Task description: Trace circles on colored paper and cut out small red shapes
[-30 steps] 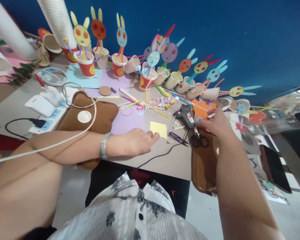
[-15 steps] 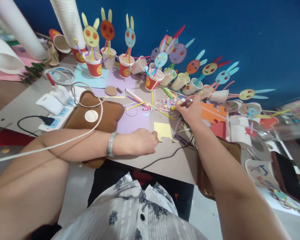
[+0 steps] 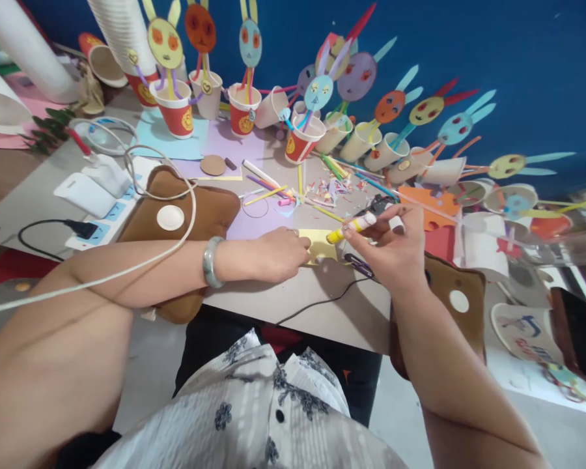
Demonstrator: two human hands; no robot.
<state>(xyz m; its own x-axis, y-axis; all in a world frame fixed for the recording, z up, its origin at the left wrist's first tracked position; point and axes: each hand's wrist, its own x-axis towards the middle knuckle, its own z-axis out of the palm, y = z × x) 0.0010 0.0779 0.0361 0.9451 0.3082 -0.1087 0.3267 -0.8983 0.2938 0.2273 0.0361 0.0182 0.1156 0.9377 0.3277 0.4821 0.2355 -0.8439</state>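
Observation:
My right hand (image 3: 395, 251) is closed on a yellow-and-white glue stick (image 3: 350, 228), tilted above a small yellow sheet of paper (image 3: 328, 251). A white cap (image 3: 397, 225) shows between the fingers of the same hand. With its fingers curled on the sheet's left edge, my left hand (image 3: 283, 254) rests on the table; its thumb is hidden. The sheet has a cut lower edge. Purple-handled scissors (image 3: 359, 266) lie just right of the paper, below the glue stick.
Paper cups with rabbit-faced figures (image 3: 305, 137) line the back wall. Paper scraps (image 3: 334, 190) and pens (image 3: 264, 174) lie mid-table. A white cable (image 3: 188, 238) crosses my left forearm near a power strip (image 3: 102, 228). Brown cushions (image 3: 209, 208) flank both arms.
My right hand has come back from the scraps toward me, bringing the glue stick over the yellow paper. The left hand stays at the paper's edge. The view has shifted slightly.

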